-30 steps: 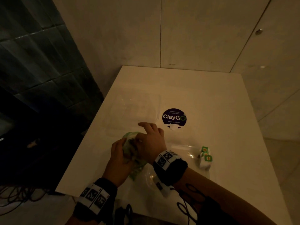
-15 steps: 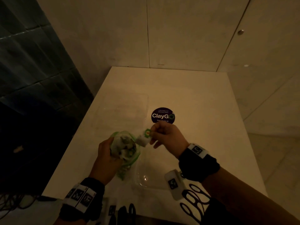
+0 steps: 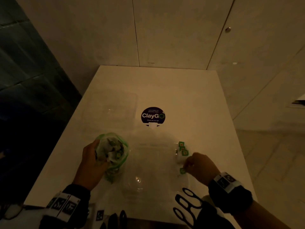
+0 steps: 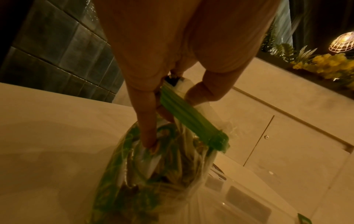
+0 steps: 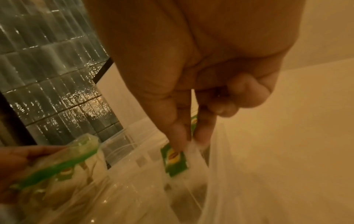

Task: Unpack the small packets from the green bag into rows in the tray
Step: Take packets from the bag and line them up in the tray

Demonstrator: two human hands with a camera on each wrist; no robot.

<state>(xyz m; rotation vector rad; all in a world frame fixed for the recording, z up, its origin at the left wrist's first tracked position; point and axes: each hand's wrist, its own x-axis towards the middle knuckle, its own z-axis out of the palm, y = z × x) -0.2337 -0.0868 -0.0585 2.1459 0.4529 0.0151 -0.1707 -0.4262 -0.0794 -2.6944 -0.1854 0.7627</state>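
A green-rimmed clear bag (image 3: 113, 152) full of small packets stands on the white table, and my left hand (image 3: 92, 161) grips its open mouth (image 4: 193, 119). A clear plastic tray (image 3: 153, 162) lies to its right. Three white packets with green labels (image 3: 182, 148) stand in a row at the tray's right side. My right hand (image 3: 194, 164) pinches another small packet (image 3: 182, 171) by its top just in front of that row; the right wrist view shows the packet's green label (image 5: 175, 159) under the pinching fingertips (image 5: 178, 134), low inside the tray.
A second clear container (image 3: 113, 108) sits behind the bag. A round dark "ClayGo" sticker (image 3: 153, 115) marks the table's middle. Cream wall panels (image 3: 173, 30) close the far side, dark tiles (image 3: 24, 63) the left. The table's near edge runs just past my wrists.
My right hand drew a packet out of the bag, carried it rightward across the tray and lowered it beside the row of packets. The left hand kept holding the bag.
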